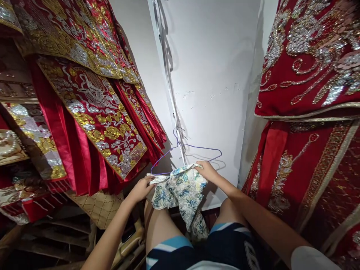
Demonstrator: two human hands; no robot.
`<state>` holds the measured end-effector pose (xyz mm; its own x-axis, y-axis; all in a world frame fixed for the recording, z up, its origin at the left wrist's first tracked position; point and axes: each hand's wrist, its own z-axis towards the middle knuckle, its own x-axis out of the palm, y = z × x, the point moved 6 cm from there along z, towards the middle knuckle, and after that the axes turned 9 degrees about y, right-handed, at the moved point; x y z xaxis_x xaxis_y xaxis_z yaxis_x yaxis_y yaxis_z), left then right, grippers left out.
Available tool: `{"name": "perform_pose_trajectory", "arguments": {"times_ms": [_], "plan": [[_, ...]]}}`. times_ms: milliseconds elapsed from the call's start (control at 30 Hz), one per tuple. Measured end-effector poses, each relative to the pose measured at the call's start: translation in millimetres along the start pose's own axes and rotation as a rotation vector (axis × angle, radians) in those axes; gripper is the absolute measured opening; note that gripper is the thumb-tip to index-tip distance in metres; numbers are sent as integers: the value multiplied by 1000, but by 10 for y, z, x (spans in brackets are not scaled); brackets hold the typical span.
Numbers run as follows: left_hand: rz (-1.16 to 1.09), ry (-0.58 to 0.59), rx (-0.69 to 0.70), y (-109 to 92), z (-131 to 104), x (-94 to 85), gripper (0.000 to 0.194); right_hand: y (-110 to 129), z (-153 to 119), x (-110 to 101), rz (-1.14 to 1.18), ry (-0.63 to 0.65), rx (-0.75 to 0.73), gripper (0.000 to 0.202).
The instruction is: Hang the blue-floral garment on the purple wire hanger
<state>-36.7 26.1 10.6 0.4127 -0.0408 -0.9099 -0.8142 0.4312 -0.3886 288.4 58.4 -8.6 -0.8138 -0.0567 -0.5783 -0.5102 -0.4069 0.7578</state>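
A white garment with blue and green flowers (pixel 187 189) hangs bunched between my hands, above my lap. My left hand (pixel 142 188) pinches its left edge. At its upper right edge, my right hand (pixel 207 171) grips the cloth with fingers closed. A thin purple hanger (pixel 201 146) stands just beyond the garment, its hook up against a metal strip on the wall. The hanger's lower left part runs behind the garment's top edge, and its right end shows above my right hand.
Red embroidered costumes with gold and silver sequins (pixel 107 123) hang at the left. More beaded red costumes (pixel 309 93) hang at the right. A white wall (pixel 210 67) with a metal strip lies ahead. Bamboo furniture (pixel 129 245) stands at the lower left.
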Motion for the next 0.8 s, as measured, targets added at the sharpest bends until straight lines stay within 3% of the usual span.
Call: {"name": "perform_pose_trajectory", "arguments": {"times_ms": [133, 400, 467, 567, 633, 700, 800], "plan": [[-19, -50, 39, -97, 95, -159, 28, 36, -76, -71, 6, -19, 7, 30], [-160, -255, 147, -660, 378, -396, 26, 229, -248, -17, 70, -19, -33, 23], [-218, -315, 130, -677, 418, -402, 33, 191, -302, -145, 65, -77, -29, 25], [-250, -320, 111, -649, 433, -365, 39, 56, -349, -468, 30, -228, 14, 71], [-257, -317, 109, -653, 422, -350, 39, -53, -320, -681, -3, -297, 85, 89], [-271, -328, 116, -690, 414, -364, 38, -131, -236, -843, -17, -297, 145, 88], [-276, -346, 123, -753, 429, -446, 34, -135, -83, -1000, 24, -202, 158, 57]]}}
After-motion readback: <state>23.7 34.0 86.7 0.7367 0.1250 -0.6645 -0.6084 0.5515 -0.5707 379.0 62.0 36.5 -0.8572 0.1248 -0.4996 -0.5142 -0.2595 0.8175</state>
